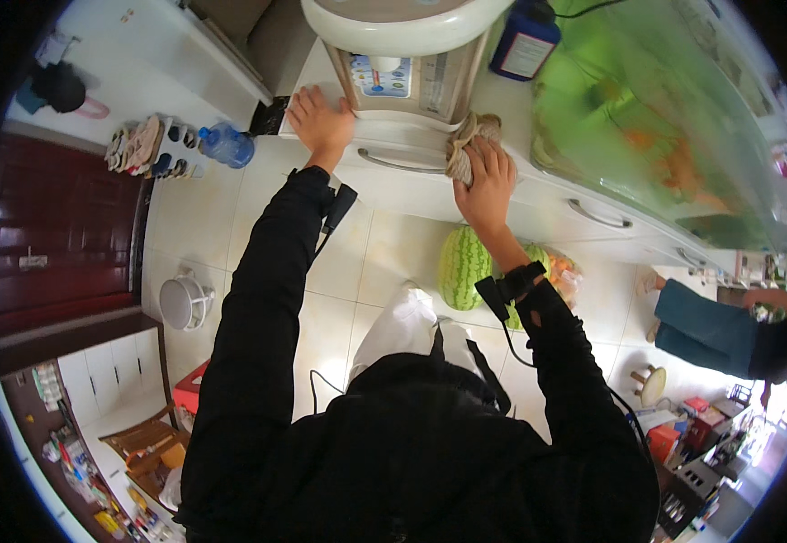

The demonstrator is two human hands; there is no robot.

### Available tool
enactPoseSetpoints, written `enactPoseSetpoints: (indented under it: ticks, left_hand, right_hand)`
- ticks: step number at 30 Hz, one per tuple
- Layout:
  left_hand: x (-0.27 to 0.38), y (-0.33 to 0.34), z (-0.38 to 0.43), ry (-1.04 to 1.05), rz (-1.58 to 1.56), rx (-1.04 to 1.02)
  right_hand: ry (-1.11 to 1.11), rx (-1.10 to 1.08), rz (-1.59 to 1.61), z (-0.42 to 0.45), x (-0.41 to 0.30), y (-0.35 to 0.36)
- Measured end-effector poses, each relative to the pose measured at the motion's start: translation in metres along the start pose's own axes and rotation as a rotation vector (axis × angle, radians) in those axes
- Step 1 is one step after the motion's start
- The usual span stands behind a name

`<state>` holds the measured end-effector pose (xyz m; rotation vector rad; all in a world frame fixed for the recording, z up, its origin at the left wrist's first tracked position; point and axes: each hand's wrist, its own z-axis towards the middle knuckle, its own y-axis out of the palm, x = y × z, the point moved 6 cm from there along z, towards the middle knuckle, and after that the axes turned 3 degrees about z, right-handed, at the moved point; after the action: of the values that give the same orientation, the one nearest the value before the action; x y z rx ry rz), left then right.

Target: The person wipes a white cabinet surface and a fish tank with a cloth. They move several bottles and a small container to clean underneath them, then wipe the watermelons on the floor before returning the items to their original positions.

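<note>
My left hand rests palm down, fingers apart, on the white cabinet top at its front left corner. It holds nothing. Just right of it stands an electric hot water dispenser with a white rounded head and a printed panel. My right hand grips a bunched beige cloth, pressed against the cabinet's front edge beside the dispenser's right base corner. Part of the cloth is hidden under my fingers. A curved metal drawer handle runs along the cabinet front between my hands.
Right of the dispenser are a dark blue bottle and a fish tank with greenish water. Watermelons and a bag of orange fruit lie on the floor. A water jug stands left; another person is at right.
</note>
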<state>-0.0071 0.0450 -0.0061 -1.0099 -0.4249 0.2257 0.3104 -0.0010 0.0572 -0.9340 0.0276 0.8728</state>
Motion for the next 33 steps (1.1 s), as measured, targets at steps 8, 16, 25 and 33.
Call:
enactPoseSetpoints:
  ticks: [8,16,25,33]
  left_hand:
    - [0.007,-0.018,0.001,-0.057,-0.03,0.043]
    - [0.017,-0.003,-0.001,0.023,-0.153,-0.179]
    - [-0.076,-0.062,0.04,0.477,-0.9,-0.359]
    - [-0.11,-0.086,0.111,0.207,-1.028,-0.612]
  right_hand:
    - [-0.081,-0.041,0.049,0.0,-0.045,0.023]
    - [-0.061,-0.326,0.171,0.0,-0.122,0.107]
    - [0.647,-0.384,0.527,0.018,-0.191,0.14]
    - [0.467,0.149,0.472,0.141,-0.252,0.064]
